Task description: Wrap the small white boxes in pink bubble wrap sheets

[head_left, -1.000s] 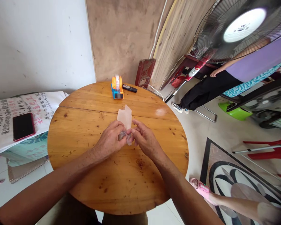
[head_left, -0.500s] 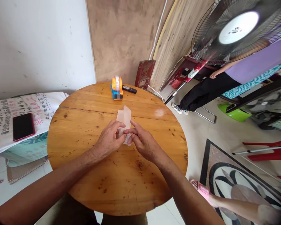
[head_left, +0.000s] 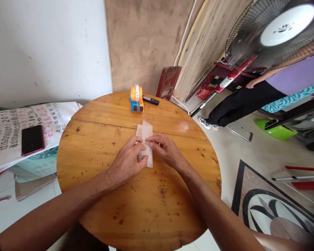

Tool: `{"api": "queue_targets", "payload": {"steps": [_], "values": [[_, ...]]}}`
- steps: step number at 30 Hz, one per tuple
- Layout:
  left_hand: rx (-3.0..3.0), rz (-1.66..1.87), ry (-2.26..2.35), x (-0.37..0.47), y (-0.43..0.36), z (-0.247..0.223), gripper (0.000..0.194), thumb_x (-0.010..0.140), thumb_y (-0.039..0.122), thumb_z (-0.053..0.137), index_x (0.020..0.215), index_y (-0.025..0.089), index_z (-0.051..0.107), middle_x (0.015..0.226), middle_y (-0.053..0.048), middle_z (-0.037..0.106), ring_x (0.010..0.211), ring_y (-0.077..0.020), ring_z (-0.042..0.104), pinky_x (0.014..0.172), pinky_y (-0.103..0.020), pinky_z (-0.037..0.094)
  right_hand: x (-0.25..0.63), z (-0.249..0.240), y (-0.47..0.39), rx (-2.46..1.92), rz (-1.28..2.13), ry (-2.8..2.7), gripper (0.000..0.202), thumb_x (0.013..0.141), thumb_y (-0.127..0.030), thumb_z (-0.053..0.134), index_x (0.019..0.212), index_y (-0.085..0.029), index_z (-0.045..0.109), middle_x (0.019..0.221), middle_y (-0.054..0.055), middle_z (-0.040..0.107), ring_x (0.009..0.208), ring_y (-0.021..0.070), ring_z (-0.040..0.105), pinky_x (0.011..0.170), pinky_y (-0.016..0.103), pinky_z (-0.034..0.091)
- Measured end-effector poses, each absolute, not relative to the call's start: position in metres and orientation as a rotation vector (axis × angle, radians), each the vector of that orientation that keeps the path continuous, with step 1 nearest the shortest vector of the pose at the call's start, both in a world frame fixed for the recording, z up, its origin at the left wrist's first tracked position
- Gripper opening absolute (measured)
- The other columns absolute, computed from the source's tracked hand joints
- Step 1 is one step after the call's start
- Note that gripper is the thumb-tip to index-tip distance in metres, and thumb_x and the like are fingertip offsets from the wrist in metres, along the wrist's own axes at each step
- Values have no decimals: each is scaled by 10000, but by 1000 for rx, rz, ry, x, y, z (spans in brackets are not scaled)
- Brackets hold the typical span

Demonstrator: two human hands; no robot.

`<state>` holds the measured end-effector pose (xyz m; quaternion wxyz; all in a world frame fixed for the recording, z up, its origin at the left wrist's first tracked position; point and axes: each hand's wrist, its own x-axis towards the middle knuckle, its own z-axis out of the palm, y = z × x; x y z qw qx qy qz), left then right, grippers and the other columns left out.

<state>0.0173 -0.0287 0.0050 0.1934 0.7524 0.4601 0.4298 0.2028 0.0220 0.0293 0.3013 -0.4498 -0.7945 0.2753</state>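
A folded sheet of thin, translucent white packing material (head_left: 147,131) lies on the round wooden table (head_left: 115,205), its far end pointing away from me. My left hand (head_left: 128,157) rests on its left side, with curved fingers on the sheet and the thumb at the near end. From the right, my right hand (head_left: 166,150) pinches the sheet's right edge between thumb and fingertips. Beyond the sheet stands an orange and blue tape dispenser (head_left: 136,99) with a roll of clear tape. Part of the sheet is hidden under my fingers.
A black remote-like object (head_left: 150,100) lies beside the dispenser. A phone (head_left: 32,139) rests on a printed white sack (head_left: 60,115) at left. A red chair back (head_left: 169,82) stands behind the table. At right are a large fan (head_left: 277,31) and a person in black trousers (head_left: 240,101).
My right hand has shifted from the sheet's near part up to its right edge, its fingers now pinched. My left thumb has moved toward the near end. The whole view has shifted slightly.
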Motion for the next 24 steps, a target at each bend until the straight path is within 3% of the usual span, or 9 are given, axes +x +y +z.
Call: {"api": "queue_targets", "payload": {"steps": [2, 5, 9, 13, 17, 24], "values": [[2165, 1188, 1253, 17, -28, 7, 155, 800, 143, 583, 943, 180, 634, 1246, -109, 581, 913, -192, 661, 818, -345, 562, 199, 27, 27, -1154, 759, -2200, 214, 858, -206, 541, 900, -207, 750, 923, 53, 708, 877, 178, 634, 804, 307, 472], [2231, 1149, 1203, 16, -27, 9, 236, 811, 120, 550, 1017, 191, 640, 1159, -88, 646, 1038, -223, 644, 893, -352, 535, 197, 24, 34, -1110, 817, -2237, 203, 836, -192, 558, 831, -193, 761, 888, 60, 715, 856, 184, 641, 793, 306, 472], [2215, 1101, 1234, 16, -25, 10, 181, 812, 133, 540, 942, 173, 658, 1005, -84, 683, 929, -226, 653, 811, -345, 535, 202, 22, 37, -1154, 886, -2067, 151, 794, -207, 603, 823, -188, 749, 834, 41, 703, 791, 163, 631, 758, 289, 481], [2208, 1089, 1232, 16, -25, 9, 181, 797, 126, 539, 931, 155, 657, 938, -86, 682, 799, -198, 632, 686, -304, 511, 206, 24, 41, -1416, 1066, -1666, 186, 779, -282, 653, 926, -169, 667, 758, 16, 659, 613, 133, 595, 522, 238, 464], [2210, 1098, 1221, 17, -25, 9, 177, 795, 130, 537, 925, 153, 655, 936, -90, 682, 833, -206, 628, 703, -307, 505, 201, 27, 51, -1539, 1271, -1442, 336, 724, -272, 745, 988, -161, 568, 693, 2, 625, 566, 142, 605, 345, 196, 396], [2192, 1097, 1233, 17, -25, 8, 166, 794, 137, 543, 909, 172, 658, 954, -78, 684, 841, -203, 630, 732, -312, 508, 181, 23, 79, -1544, 1305, -1486, 354, 701, -261, 771, 959, -154, 554, 553, -81, 513, 375, 54, 377, 299, 182, 254]]}}
